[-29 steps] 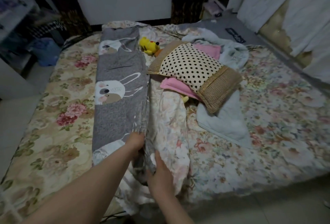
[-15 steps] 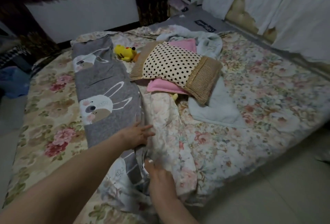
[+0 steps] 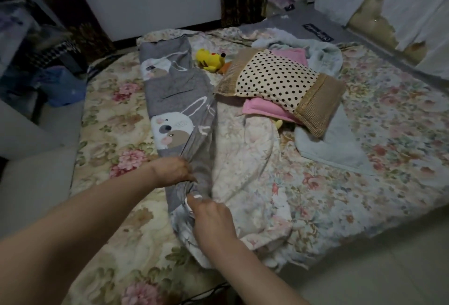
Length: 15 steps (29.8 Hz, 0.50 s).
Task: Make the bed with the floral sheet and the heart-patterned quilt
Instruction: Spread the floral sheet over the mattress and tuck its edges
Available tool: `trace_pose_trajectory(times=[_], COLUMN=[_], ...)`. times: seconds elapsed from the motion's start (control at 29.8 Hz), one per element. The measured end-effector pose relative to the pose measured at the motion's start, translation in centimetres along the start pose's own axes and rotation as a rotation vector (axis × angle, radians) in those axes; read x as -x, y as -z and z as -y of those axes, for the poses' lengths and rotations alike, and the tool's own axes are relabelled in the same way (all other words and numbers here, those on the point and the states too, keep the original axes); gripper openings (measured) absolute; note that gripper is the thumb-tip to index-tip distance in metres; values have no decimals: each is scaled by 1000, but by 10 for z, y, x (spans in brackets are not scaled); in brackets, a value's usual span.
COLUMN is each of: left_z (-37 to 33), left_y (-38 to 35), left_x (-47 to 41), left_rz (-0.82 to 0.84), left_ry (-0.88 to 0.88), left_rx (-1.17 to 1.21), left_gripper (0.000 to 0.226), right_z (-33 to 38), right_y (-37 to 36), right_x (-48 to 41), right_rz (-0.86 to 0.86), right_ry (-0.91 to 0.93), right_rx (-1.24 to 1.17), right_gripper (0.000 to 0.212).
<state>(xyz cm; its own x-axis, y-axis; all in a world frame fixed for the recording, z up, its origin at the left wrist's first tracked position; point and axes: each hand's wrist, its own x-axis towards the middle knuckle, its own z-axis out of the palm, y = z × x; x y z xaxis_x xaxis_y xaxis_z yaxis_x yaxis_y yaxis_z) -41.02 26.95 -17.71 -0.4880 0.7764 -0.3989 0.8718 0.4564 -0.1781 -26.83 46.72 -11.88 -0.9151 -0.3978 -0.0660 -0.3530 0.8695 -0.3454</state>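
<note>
Status: floral sheet (image 3: 114, 119) covers the mattress. The left hand (image 3: 173, 172) and right hand (image 3: 213, 217) grip, fingers curled, the near end of the grey rabbit-print quilt (image 3: 177, 90) (hearts not discernible), folded left of centre. Remaining: spread quilt, place pillow (image 3: 272, 81).

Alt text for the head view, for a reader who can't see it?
The left hand and right hand grip the bunched near end of a long folded grey rabbit-print quilt lying on a floral sheet. Beyond it lie a polka-dot pillow and a yellow plush toy.
</note>
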Motion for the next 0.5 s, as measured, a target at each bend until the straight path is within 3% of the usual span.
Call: trace_pose_trajectory(times=[0.1,0.2,0.34,0.44,0.5], left_z=[-11,-25,-47,-53,-51], left_y=[-22,-42,-60,-72,-79], left_x=[47,82,127,157,177], left_rz=[-19,-84,21,125,115], left_ry=[65,57,110,122,105], left_rx=[4,23,61,32,-10], left_gripper=[42,41,40,43,42], right_z=[30,56,96,129,153], right_y=[-16,-20,-41,-78,-85], right_x=[1,7,26,28,32], right_rz=[73,106,278,187,193], right_ry=[135,150,194,156,158], right_rx=[21,85,115,45,26], right_gripper=[36,22,18,39,34])
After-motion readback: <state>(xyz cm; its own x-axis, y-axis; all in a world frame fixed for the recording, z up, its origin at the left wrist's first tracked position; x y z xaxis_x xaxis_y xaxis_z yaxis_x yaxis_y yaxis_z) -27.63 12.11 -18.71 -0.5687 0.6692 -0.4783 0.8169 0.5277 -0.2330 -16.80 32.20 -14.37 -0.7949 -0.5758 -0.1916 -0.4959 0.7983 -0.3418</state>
